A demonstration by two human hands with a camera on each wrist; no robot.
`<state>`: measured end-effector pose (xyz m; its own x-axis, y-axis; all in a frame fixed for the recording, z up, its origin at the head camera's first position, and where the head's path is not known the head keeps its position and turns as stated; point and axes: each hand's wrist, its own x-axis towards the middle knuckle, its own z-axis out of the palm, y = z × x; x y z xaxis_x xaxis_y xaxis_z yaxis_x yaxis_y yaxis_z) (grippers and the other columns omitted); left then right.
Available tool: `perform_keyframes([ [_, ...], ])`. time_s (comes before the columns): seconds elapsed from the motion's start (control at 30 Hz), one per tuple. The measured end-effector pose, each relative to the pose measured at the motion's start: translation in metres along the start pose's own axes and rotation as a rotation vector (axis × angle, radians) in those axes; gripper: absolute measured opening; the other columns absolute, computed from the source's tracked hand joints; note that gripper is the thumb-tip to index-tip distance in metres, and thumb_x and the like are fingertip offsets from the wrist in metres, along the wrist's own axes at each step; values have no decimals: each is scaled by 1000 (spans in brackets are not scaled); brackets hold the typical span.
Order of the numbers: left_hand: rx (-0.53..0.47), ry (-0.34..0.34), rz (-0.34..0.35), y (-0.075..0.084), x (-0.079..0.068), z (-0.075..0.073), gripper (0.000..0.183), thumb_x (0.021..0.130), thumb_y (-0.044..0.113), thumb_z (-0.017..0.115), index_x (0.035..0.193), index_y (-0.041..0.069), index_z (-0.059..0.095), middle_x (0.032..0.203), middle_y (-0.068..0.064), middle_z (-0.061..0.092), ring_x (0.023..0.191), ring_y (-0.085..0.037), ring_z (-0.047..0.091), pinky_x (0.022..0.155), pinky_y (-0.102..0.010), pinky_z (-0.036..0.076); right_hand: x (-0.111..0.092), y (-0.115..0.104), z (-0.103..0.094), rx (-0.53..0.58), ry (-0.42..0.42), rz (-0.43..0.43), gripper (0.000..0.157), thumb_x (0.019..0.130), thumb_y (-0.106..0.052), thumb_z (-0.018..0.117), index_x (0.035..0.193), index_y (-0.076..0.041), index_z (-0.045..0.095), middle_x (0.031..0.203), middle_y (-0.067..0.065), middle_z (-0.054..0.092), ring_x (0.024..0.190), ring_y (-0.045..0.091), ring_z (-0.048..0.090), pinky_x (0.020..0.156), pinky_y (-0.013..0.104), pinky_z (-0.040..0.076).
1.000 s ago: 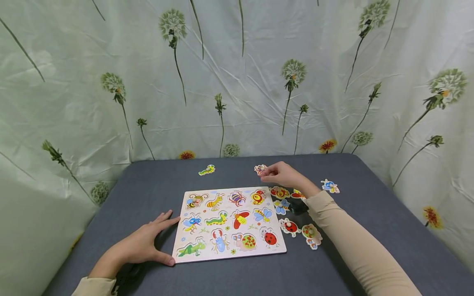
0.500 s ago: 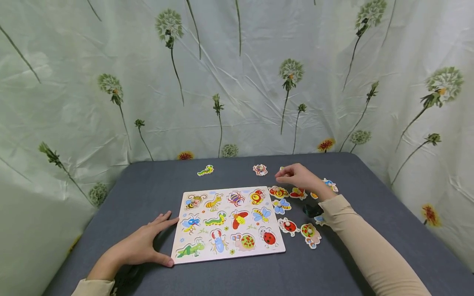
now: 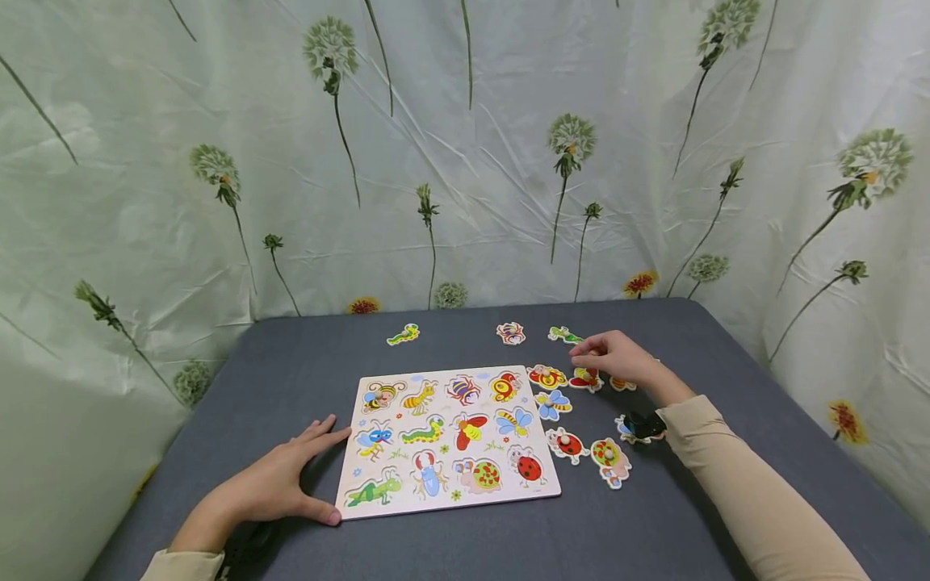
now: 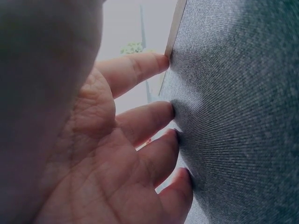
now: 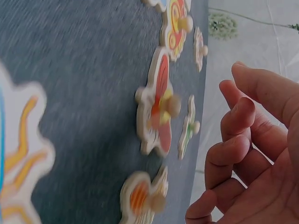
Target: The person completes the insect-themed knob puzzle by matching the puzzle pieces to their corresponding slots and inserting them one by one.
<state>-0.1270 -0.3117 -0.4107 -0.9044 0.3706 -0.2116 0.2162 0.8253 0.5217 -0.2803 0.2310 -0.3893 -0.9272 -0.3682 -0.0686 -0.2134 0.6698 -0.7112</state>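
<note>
A wooden peg puzzle board printed with insects lies at the table's middle. My left hand is spread along its left side, thumb at the near corner and index fingertip at the edge; in the left wrist view the fingertips rest by the edge and on the cloth. My right hand hovers with loosely bent fingers over the red-winged knobbed piece, holding nothing. In the right wrist view that red-winged piece lies apart from the fingers. Beyond the hand is a green grasshopper piece.
A caterpillar piece and a spider piece lie behind the board. Along its right are a ladybug piece, a snail piece, a blue-winged piece and others. A flowered curtain hangs behind the table.
My right hand has moved right and nearer, away from the spider piece, uncovering the grasshopper piece. The left hand and the board have stayed in place.
</note>
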Motion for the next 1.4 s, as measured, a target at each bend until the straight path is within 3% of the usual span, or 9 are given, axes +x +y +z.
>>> perform_keyframes([
  [0.27,3,1,-14,1,1,0,122,66,54,100,167,19,42,175,-29,26,159,-62,21,116,-86,25,-10,11,-10,10,12,41,35,107,-23,68,127,4,74,92,12,75,58,10,42,55,28,39],
  [0.53,11,-10,-37,2,1,-1,122,65,54,101,167,19,42,175,-28,26,159,-62,21,117,-85,25,-19,27,-19,16,11,35,36,107,-21,68,129,7,72,75,5,61,58,10,45,55,28,41],
  [0.9,6,-24,-47,1,2,-2,122,68,54,100,168,21,40,176,-27,24,159,-61,20,116,-86,25,-27,41,-27,-2,7,30,36,107,-20,66,130,7,72,98,12,78,73,11,55,64,27,45],
  [1.4,11,-14,-15,1,1,-2,121,67,55,99,167,21,41,176,-28,25,159,-61,21,115,-85,28,-33,56,-28,53,-12,71,36,106,-19,69,129,8,71,97,7,77,77,8,60,69,26,51],
])
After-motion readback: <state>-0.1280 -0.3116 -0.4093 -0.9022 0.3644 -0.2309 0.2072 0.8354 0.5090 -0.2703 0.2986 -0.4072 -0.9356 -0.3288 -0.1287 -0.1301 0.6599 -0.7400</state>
